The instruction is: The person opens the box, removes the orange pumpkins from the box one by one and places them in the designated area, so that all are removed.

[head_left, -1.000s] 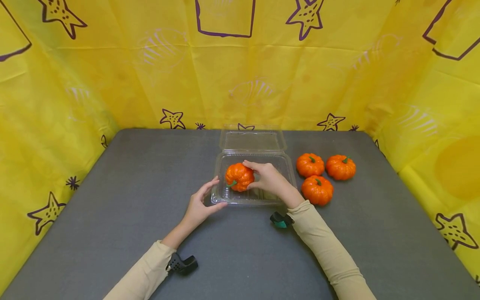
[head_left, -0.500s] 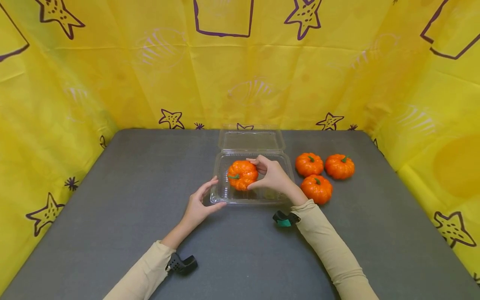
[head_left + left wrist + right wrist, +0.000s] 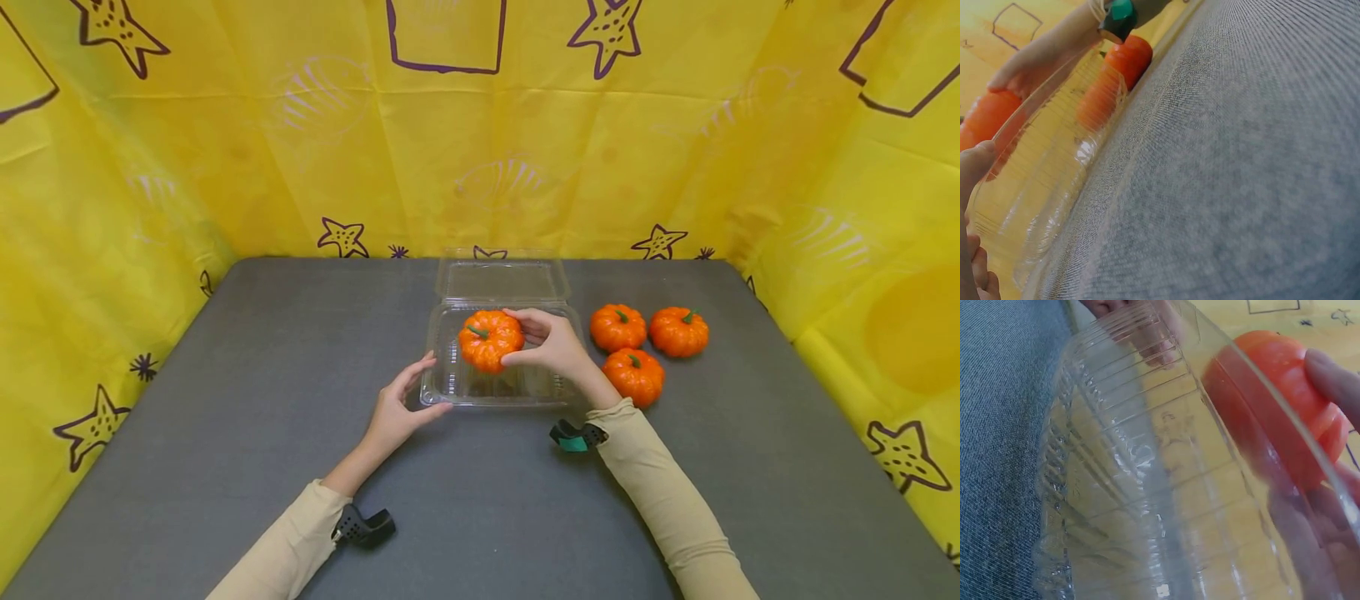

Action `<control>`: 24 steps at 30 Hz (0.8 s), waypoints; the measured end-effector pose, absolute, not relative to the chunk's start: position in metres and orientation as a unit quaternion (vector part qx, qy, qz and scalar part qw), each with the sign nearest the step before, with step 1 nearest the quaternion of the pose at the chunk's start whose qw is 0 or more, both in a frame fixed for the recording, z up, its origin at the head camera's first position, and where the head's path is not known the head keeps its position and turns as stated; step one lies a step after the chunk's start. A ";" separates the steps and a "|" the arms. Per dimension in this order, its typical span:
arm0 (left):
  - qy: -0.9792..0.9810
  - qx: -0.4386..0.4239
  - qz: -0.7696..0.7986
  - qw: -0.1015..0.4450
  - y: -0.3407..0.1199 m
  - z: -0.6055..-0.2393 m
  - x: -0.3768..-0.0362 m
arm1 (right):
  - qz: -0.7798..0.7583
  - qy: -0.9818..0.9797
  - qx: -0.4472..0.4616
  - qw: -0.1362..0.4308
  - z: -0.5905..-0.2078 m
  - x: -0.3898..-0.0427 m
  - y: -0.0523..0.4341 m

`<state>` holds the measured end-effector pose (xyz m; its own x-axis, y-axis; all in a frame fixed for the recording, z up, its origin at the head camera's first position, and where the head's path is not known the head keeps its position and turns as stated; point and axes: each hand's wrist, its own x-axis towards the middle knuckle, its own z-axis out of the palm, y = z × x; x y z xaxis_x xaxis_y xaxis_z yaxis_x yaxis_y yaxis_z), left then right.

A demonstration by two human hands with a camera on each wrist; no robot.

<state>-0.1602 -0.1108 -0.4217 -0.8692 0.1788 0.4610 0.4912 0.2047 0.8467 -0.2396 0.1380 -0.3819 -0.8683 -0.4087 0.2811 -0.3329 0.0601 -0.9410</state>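
Note:
A clear plastic clamshell container (image 3: 450,392) lies with its lid (image 3: 501,280) flung back on the grey table (image 3: 225,400). My right hand (image 3: 546,343) grips a small orange pumpkin (image 3: 491,340) with a green stem, held over the tray. The right wrist view shows that pumpkin (image 3: 1272,400) through the clear wall (image 3: 1129,487), with a fingertip (image 3: 1335,375) on it. My left hand (image 3: 401,402) holds the tray's front left corner, thumb on the rim. In the left wrist view the tray (image 3: 1047,175) lies beside my thumb (image 3: 974,165).
Three more small orange pumpkins (image 3: 618,327) (image 3: 678,332) (image 3: 633,377) sit on the table right of the container. Yellow sheeting with purple stars (image 3: 480,125) walls the table at the back and both sides.
My right hand has turned the pumpkin stem-up and shifted it right and toward the back of the tray. The left hand has stayed at the tray's corner.

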 end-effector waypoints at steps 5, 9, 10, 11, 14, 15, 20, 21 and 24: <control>-0.766 -0.218 -0.591 0.132 -0.113 -0.420 -0.161 | -0.679 0.693 -0.238 0.043 -0.381 -0.243 0.139; -0.766 -0.219 -0.590 0.133 -0.116 -0.419 -0.162 | -0.701 0.672 -0.235 0.050 -0.378 -0.244 0.140; -0.766 -0.220 -0.589 0.133 -0.116 -0.418 -0.163 | -0.703 0.670 -0.233 0.051 -0.377 -0.244 0.140; -0.766 -0.221 -0.589 0.134 -0.117 -0.418 -0.163 | -0.703 0.671 -0.232 0.054 -0.376 -0.245 0.140; -0.764 -0.222 -0.590 0.138 -0.118 -0.417 -0.163 | -0.697 0.678 -0.224 0.059 -0.375 -0.246 0.142; -0.764 -0.223 -0.590 0.138 -0.118 -0.418 -0.163 | -0.694 0.683 -0.221 0.059 -0.375 -0.246 0.143; -0.760 -0.225 -0.595 0.132 -0.115 -0.420 -0.161 | -0.675 0.704 -0.211 0.058 -0.374 -0.240 0.152; -0.759 -0.226 -0.596 0.130 -0.114 -0.420 -0.160 | -0.674 0.706 -0.210 0.058 -0.374 -0.238 0.154; -0.761 -0.227 -0.593 0.129 -0.113 -0.421 -0.159 | -0.673 0.706 -0.215 0.057 -0.373 -0.234 0.161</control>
<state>-0.1588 -0.1127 -0.4213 -0.8636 0.1920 0.4662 0.4989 0.1926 0.8450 -0.2339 0.1610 -0.3732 -0.9009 -0.3801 0.2096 -0.2275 0.0022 -0.9738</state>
